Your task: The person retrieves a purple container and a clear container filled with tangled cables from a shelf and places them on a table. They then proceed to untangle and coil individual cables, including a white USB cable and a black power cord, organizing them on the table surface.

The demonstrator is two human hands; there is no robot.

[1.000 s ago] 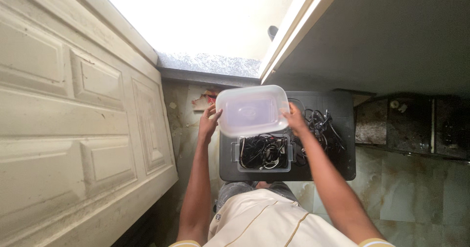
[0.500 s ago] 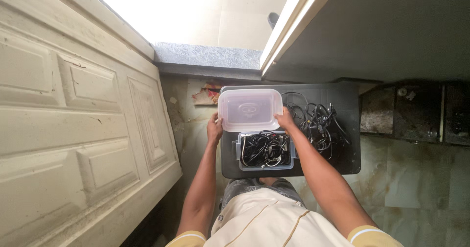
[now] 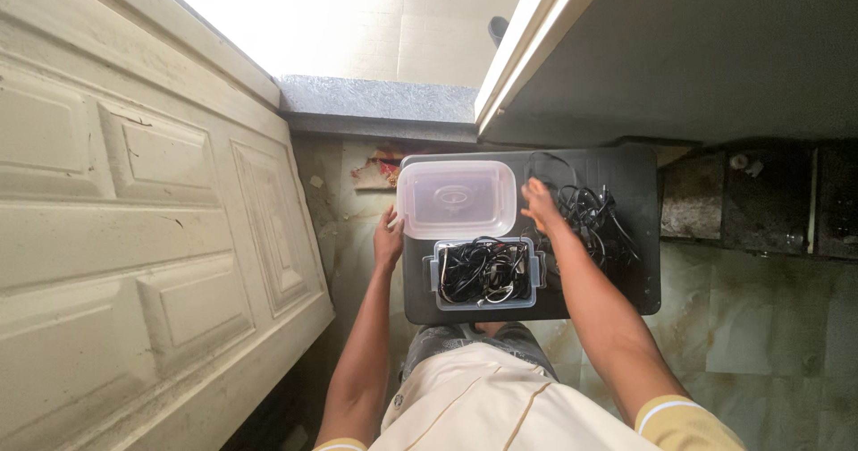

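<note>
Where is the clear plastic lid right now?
In the head view, the clear plastic lid lies flat on the black tray, at its far left corner, just beyond the cable-filled container and between the left hand and right hand.

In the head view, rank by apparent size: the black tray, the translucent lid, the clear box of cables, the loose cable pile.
1. black tray
2. translucent lid
3. and 4. clear box of cables and loose cable pile: too alike to rank, and the pile's straggling edges are hard to bound.
</note>
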